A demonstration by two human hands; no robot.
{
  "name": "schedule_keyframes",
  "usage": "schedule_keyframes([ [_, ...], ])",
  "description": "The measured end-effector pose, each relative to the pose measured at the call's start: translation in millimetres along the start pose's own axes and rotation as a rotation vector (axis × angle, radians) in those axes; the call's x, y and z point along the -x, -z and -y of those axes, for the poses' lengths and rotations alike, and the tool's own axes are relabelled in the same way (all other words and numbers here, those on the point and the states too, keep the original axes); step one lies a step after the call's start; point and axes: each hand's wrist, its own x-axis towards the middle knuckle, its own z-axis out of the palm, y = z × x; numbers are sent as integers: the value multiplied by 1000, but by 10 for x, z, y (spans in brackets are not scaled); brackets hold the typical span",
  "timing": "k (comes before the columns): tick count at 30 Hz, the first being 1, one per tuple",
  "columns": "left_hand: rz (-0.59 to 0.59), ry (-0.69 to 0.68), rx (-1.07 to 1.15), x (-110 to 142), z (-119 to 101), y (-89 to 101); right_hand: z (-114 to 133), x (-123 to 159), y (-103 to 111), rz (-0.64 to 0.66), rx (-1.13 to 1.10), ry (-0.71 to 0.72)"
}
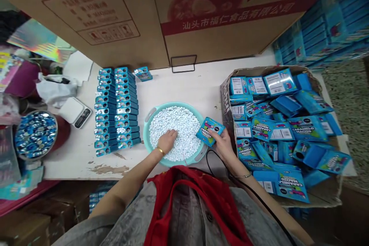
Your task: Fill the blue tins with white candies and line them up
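My left hand [167,141] is down in a turquoise basin [146,140] full of small white candies [184,123]. Its fingers are curled in and pressed among the candies, with the tips hidden. At the basin's right rim, my right hand [222,142] grips a blue candy box [210,131] tilted over the edge, thumb on the printed front. Left of the basin, two columns of similar blue boxes [126,107] stand packed side by side, white candies showing in some of their tops. One more blue box [143,73] stands apart behind them.
An open carton [226,113] of loose blue boxes stands at the right. Large cardboard cartons [213,42] wall off the back, with a black wire frame [183,64] before them. To the left are a small white scale [75,111] and a tub of shiny blue wrapped pieces [36,134].
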Motion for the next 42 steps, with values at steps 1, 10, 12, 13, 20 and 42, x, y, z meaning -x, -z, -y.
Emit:
schedule_keyframes([
  [1, 6, -14, 23, -13, -65, -70, 1, -1, 4, 13, -6, -7],
  [10, -106, -163, 324, 152, -16, 42, 98, 2, 4, 103, 126, 109],
  [12, -170, -226, 340, 284, 69, 282, 108, 13, -11, 133, 247, 227],
  [13, -197, -254, 330, 352, 95, 424, 112, 20, -25, 150, 319, 295],
  [20, -171, -318, 122, 644, -117, 1393, 65, 70, -208, 402, 811, 752],
  [42, 78, 151, -445, 443, 131, 1056, -108, 23, -208, 369, 765, 790],
])
